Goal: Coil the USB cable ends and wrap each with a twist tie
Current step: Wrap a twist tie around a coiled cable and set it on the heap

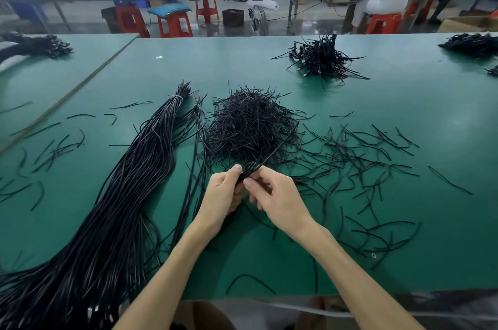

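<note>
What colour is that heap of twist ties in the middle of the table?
The heap of twist ties is black, clearest in the head view.

The person's left hand (pixel 223 195) and right hand (pixel 275 195) are bare, with slim fingers and short, plainly trimmed nails. A pale thumbnail (pixel 237 167) shows on the left hand and another on the right. Both wrists are bare as well. The left forearm (pixel 167 270) and right forearm (pixel 350 270) are slender and uncovered all the way to the lower edge of the view. Beneath the near edge of the tabletop (pixel 256 262) lies a blurred band of pale fabric (pixel 269 316) with a darker patch (pixel 207 316) beside it. Whether either is clothing cannot be told.
</note>
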Demonstrator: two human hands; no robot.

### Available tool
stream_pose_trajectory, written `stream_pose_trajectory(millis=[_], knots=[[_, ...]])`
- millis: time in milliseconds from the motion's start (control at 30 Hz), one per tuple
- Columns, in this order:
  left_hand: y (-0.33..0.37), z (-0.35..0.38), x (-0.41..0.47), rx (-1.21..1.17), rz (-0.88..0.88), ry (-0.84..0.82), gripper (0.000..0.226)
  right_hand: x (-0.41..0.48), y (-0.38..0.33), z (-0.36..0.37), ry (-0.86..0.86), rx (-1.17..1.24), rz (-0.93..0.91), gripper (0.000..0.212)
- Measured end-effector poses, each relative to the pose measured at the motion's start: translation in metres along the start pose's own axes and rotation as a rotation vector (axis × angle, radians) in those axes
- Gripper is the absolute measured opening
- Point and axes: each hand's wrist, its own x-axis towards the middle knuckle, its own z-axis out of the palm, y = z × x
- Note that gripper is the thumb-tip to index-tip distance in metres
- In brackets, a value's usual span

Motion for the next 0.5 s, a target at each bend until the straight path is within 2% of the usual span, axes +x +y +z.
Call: stream_pose_trajectory(millis=[67, 167, 233, 333, 367, 500], knots=[[0.001, 0.005, -0.002, 0.132, 0.084, 0.065, 0.063, -0.002, 0.003, 0.005, 0.100, -0.025, 0.014, 0.017], [0.002, 0.010, -0.006, 0.285, 0.204, 0.119, 0.049, -0.003, 0.002, 0.007, 0.226, -0.048, 0.021, 0.021], [0.004, 0.009, -0.011, 0.353, 0.214, 0.076, 0.041, -0.002, -0.002, 0.005, 0.235, -0.094, -0.005, 0.022], [0.013, -0.004, -0.016, 0.471, 0.200, 0.005, 0.010, -0.003, -0.006, -0.003, 0.227, -0.190, -0.050, 0.024], [0.020, -0.009, -0.018, 0.421, 0.198, -0.042, 0.008, -0.004, -0.008, -0.006, 0.221, -0.207, -0.071, 0.024], [0.047, -0.028, -0.025, 0.230, 0.270, -0.244, 0.031, -0.012, -0.017, -0.015, 0.206, -0.174, -0.125, 0.021]])
